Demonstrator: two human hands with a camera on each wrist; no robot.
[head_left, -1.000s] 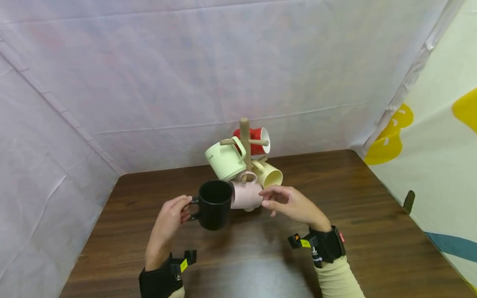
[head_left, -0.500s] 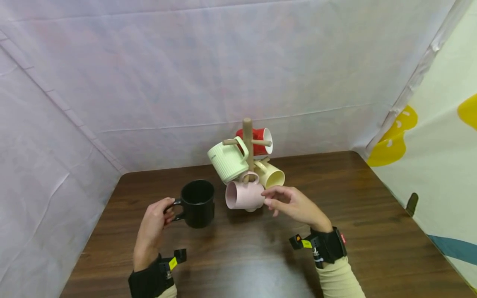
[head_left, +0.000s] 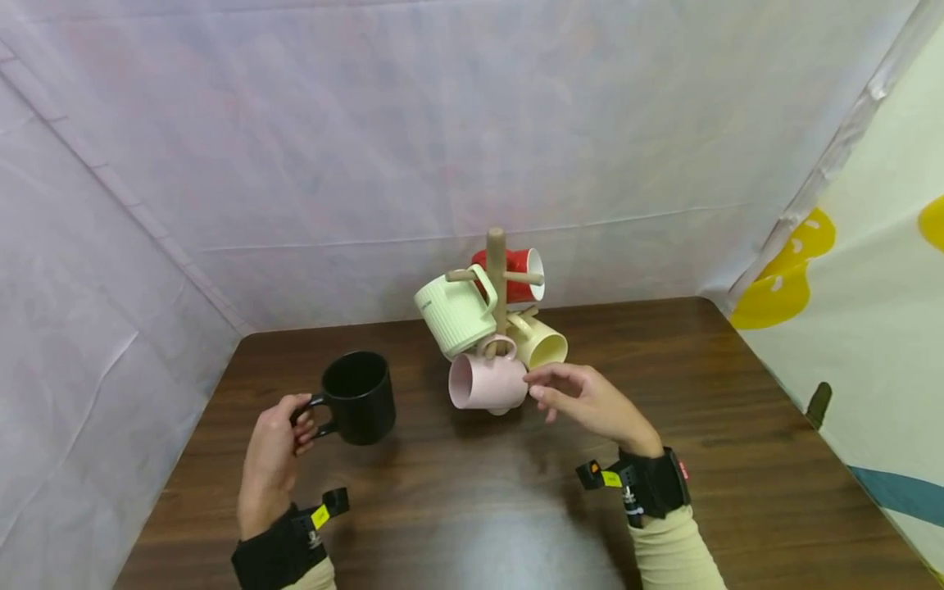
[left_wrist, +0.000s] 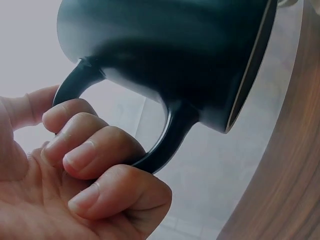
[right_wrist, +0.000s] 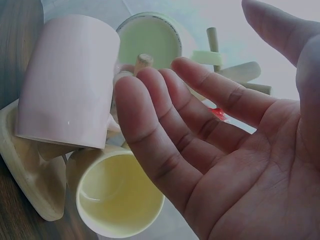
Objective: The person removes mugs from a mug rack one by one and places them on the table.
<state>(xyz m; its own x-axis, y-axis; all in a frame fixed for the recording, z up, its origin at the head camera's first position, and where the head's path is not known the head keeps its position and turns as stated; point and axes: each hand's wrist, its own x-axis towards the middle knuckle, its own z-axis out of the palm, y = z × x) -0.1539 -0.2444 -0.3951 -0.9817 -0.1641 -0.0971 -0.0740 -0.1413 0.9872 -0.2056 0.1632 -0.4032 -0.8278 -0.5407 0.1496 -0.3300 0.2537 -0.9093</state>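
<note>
Black mug (head_left: 357, 397) farther left, handle within left-hand fingers (left_wrist: 87, 150).

Black mug (head_left: 359, 397), glossy, held in the left hand (head_left: 271, 451). Pink mug (head_left: 483, 382), plain and pale. Green mug (head_left: 451, 310), pale mint with vertical ribbing. Yellow mug (head_left: 544, 345), cream yellow inside and out. Red mug (head_left: 519, 270), red outside, white inside. Mug tree (head_left: 497, 274), light tan wood. Tabletop (head_left: 737, 459), dark brown wood grain. Backdrop (head_left: 369, 123), pale lilac-white sheet. Side cloth (head_left: 870, 344), cream with yellow and teal shapes. Wrist straps (head_left: 652, 485), black with yellow tags.
</note>
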